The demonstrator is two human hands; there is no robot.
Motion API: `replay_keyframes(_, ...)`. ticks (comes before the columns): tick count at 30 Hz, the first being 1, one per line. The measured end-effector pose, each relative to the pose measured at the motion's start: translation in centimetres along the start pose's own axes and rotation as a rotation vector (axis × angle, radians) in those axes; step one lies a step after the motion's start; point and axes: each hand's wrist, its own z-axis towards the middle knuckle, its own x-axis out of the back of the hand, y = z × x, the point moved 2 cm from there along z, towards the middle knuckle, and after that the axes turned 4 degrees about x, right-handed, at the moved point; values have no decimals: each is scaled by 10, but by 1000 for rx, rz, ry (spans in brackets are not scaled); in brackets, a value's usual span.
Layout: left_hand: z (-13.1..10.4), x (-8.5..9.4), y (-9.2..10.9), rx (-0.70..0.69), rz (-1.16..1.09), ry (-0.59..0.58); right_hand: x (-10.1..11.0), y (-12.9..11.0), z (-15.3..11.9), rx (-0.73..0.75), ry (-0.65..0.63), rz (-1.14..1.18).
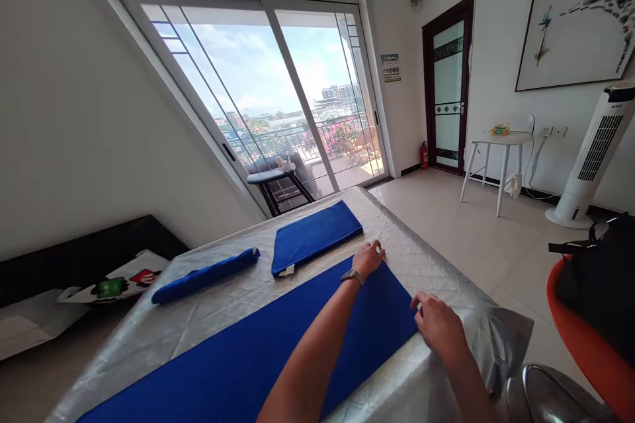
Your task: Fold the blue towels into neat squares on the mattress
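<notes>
A long blue cloth (223,360) lies flat across the silver-covered table (417,244). My left hand (368,259), with a watch on its wrist, rests at the cloth's far corner, fingers bent; what they pinch, if anything, is too small to tell. At the near right corner of the cloth, my right hand (436,320) has its fingers curled at the edge. Beyond the long cloth is a folded blue cloth (317,234) with a white tag. To its left lies a narrow rolled blue cloth (206,275).
An orange chair (570,324) with a black bag (602,284) stands at the right, beside a metal stool (550,400). A dark stool (272,175) is behind the table. Farther right are a white chair (501,139) and a tower fan (595,158).
</notes>
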Motion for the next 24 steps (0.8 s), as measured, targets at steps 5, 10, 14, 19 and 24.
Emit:
replay_keyframes(5, 16, 4, -13, 39, -30, -20, 0, -17, -5, 74, -31, 103)
replay_keyframes(10, 14, 14, -25, -2, -144, -3, -14, -42, -14, 284, -20, 256)
replay_keyframes(14, 4, 23, -34, -30, -279, 40, -29, -64, -21, 391, -34, 376)
replay_keyframes(19, -17, 49, -66, -16, -472, 129, -45, -93, -30, 475, -83, 431)
replay_keyframes(24, -63, 83, -134, 69, -626, 211, -69, -117, -50, 644, -126, 438)
